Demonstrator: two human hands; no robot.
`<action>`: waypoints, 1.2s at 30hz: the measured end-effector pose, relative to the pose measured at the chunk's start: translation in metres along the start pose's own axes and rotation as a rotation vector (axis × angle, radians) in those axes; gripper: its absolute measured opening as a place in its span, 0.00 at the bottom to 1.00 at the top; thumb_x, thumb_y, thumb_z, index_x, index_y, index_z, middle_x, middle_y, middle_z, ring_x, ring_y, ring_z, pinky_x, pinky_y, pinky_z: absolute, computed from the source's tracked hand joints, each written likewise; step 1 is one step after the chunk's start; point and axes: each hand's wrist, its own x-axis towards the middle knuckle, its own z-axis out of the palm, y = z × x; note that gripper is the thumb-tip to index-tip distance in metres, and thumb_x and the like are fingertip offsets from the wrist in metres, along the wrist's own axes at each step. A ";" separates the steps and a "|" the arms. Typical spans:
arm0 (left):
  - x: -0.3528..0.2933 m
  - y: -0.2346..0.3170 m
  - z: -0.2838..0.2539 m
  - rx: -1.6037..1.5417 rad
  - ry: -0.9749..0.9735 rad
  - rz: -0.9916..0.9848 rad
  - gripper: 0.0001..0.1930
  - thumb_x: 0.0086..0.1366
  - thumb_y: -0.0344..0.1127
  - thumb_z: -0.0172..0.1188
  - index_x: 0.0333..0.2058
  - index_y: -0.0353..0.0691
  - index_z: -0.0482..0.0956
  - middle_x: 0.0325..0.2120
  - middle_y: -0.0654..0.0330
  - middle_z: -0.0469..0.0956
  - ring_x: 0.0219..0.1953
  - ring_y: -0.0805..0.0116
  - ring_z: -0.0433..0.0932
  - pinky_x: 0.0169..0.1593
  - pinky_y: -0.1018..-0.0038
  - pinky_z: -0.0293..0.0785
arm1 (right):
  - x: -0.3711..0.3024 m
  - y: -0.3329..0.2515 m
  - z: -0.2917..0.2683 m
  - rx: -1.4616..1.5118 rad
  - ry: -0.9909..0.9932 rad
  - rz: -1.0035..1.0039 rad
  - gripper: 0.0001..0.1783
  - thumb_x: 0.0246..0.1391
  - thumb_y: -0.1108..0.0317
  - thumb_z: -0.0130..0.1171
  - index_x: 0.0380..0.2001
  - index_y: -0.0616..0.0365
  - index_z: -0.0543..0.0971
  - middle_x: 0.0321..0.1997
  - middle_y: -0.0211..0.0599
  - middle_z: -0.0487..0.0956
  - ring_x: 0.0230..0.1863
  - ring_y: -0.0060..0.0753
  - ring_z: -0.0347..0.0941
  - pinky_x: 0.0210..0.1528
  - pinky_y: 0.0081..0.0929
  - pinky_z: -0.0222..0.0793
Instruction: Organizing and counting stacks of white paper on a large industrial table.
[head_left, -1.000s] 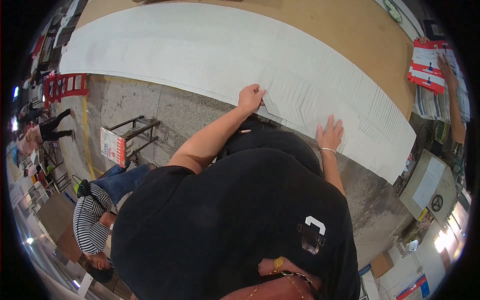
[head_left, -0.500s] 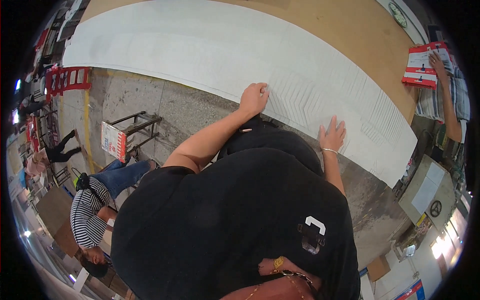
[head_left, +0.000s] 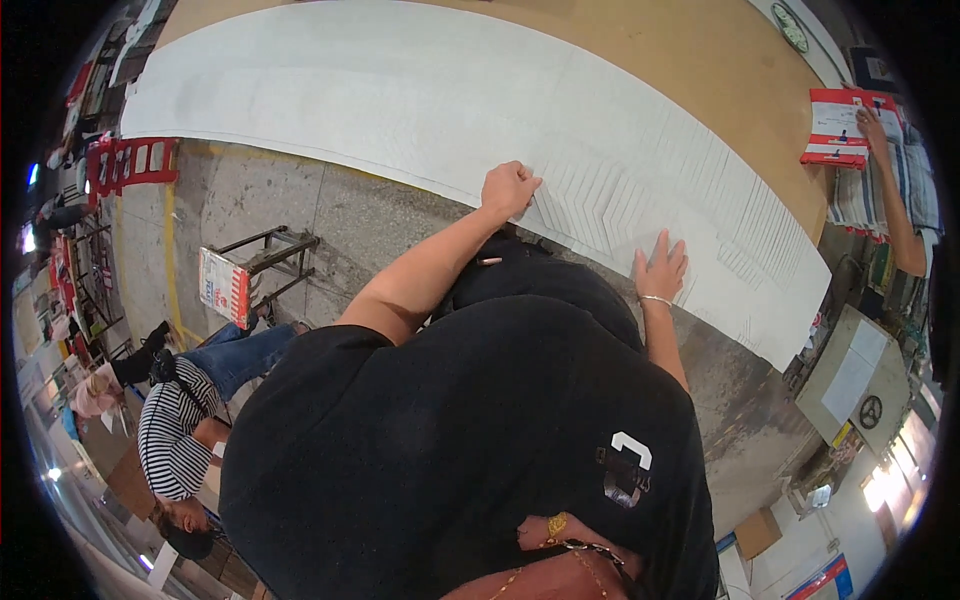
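Observation:
A long spread of white sheets (head_left: 400, 100) covers the near side of the table, their edges fanned out in many thin steps toward the right. My left hand (head_left: 510, 190) rests at the near edge of the sheets, its fingers curled in and pressed together. Whatever lies between those fingertips, if anything, is hidden. Farther right, my right hand (head_left: 660, 268) lies on the stepped edges with palm down and fingers stretched apart.
Brown tabletop (head_left: 640, 35) shows beyond the sheets. At far right, a co-worker's hand (head_left: 872, 130) is on red-and-white printed pieces (head_left: 838, 125). On the left stand a metal-framed stool (head_left: 270, 255) and a seated person in a striped shirt (head_left: 180, 430). A red plastic rack (head_left: 135, 165) touches the table's left end.
My left hand has turned slightly, its fingertips now pointing more to the right. My right hand stays almost in place. A person walking in the left background has moved behind the seated one.

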 end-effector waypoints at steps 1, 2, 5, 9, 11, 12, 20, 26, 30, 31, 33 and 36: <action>0.000 0.001 0.000 0.007 -0.017 0.013 0.12 0.53 0.38 0.61 0.22 0.34 0.74 0.14 0.60 0.76 0.17 0.73 0.77 0.23 0.78 0.72 | 0.000 0.000 0.000 -0.013 -0.009 0.015 0.38 0.47 0.49 0.55 0.61 0.36 0.54 0.65 0.49 0.48 0.63 0.63 0.45 0.55 0.58 0.51; -0.001 0.001 0.000 0.014 -0.006 0.011 0.12 0.53 0.38 0.61 0.22 0.34 0.74 0.14 0.60 0.76 0.17 0.73 0.77 0.23 0.78 0.72 | 0.000 0.000 0.000 0.004 -0.009 0.005 0.38 0.47 0.49 0.55 0.61 0.36 0.54 0.65 0.49 0.48 0.63 0.63 0.45 0.55 0.58 0.51; -0.002 0.002 -0.001 -0.007 0.002 0.007 0.11 0.53 0.37 0.61 0.22 0.34 0.73 0.14 0.59 0.76 0.17 0.72 0.77 0.23 0.77 0.72 | 0.000 -0.001 0.000 0.004 -0.005 0.010 0.38 0.47 0.48 0.55 0.61 0.36 0.54 0.66 0.49 0.47 0.63 0.63 0.44 0.55 0.58 0.51; -0.003 0.005 -0.002 0.003 0.008 -0.037 0.12 0.52 0.39 0.61 0.21 0.36 0.73 0.16 0.59 0.76 0.20 0.68 0.77 0.27 0.72 0.72 | 0.000 -0.001 0.000 0.002 -0.009 0.011 0.38 0.47 0.49 0.55 0.61 0.36 0.54 0.66 0.49 0.47 0.63 0.63 0.44 0.56 0.57 0.51; -0.006 0.008 -0.002 0.029 0.029 -0.064 0.11 0.51 0.40 0.61 0.21 0.39 0.74 0.17 0.59 0.77 0.24 0.64 0.78 0.31 0.68 0.72 | 0.000 -0.002 0.000 0.000 -0.004 0.007 0.38 0.47 0.49 0.55 0.61 0.36 0.54 0.66 0.49 0.47 0.63 0.62 0.44 0.56 0.57 0.51; -0.009 0.010 -0.002 0.077 0.052 -0.051 0.11 0.51 0.40 0.61 0.24 0.39 0.74 0.20 0.58 0.77 0.27 0.62 0.78 0.33 0.67 0.72 | 0.000 -0.001 0.000 0.005 -0.002 0.007 0.38 0.47 0.49 0.55 0.61 0.36 0.55 0.66 0.49 0.48 0.63 0.62 0.45 0.55 0.57 0.51; -0.035 0.002 -0.013 0.100 0.108 0.002 0.18 0.52 0.35 0.58 0.41 0.39 0.68 0.28 0.54 0.75 0.35 0.56 0.75 0.38 0.64 0.70 | -0.001 0.000 0.001 0.002 0.008 0.007 0.39 0.46 0.49 0.56 0.61 0.35 0.54 0.65 0.48 0.48 0.62 0.63 0.45 0.55 0.58 0.51; -0.031 -0.011 -0.018 0.109 0.307 0.107 0.16 0.51 0.35 0.58 0.39 0.37 0.70 0.36 0.53 0.69 0.41 0.57 0.71 0.42 0.66 0.69 | -0.002 -0.001 0.002 0.009 0.031 0.003 0.39 0.46 0.49 0.55 0.61 0.35 0.54 0.65 0.48 0.48 0.63 0.63 0.44 0.55 0.59 0.50; -0.020 -0.009 -0.019 0.126 0.326 0.095 0.16 0.51 0.37 0.59 0.38 0.35 0.72 0.33 0.52 0.71 0.38 0.56 0.72 0.41 0.65 0.69 | -0.002 -0.001 0.000 0.024 0.008 0.016 0.39 0.47 0.48 0.55 0.61 0.35 0.54 0.65 0.48 0.48 0.63 0.62 0.44 0.55 0.60 0.49; -0.018 -0.008 -0.019 0.105 0.313 0.051 0.16 0.51 0.38 0.59 0.37 0.35 0.72 0.31 0.52 0.72 0.37 0.56 0.73 0.40 0.65 0.70 | -0.002 -0.001 -0.001 0.007 -0.006 0.035 0.39 0.47 0.48 0.55 0.62 0.35 0.54 0.65 0.48 0.48 0.63 0.62 0.43 0.55 0.60 0.49; -0.014 -0.010 -0.020 0.061 0.310 0.040 0.16 0.51 0.39 0.60 0.34 0.33 0.73 0.28 0.52 0.74 0.32 0.59 0.75 0.37 0.67 0.71 | -0.002 -0.002 -0.002 0.021 -0.007 0.025 0.39 0.47 0.49 0.55 0.62 0.35 0.54 0.65 0.48 0.48 0.63 0.62 0.43 0.55 0.60 0.49; -0.008 -0.016 -0.021 0.023 0.247 0.034 0.15 0.52 0.39 0.60 0.30 0.32 0.74 0.22 0.55 0.76 0.23 0.65 0.76 0.31 0.71 0.72 | -0.002 -0.001 -0.002 0.017 -0.014 0.027 0.39 0.47 0.49 0.55 0.62 0.35 0.54 0.65 0.48 0.48 0.63 0.62 0.44 0.55 0.60 0.50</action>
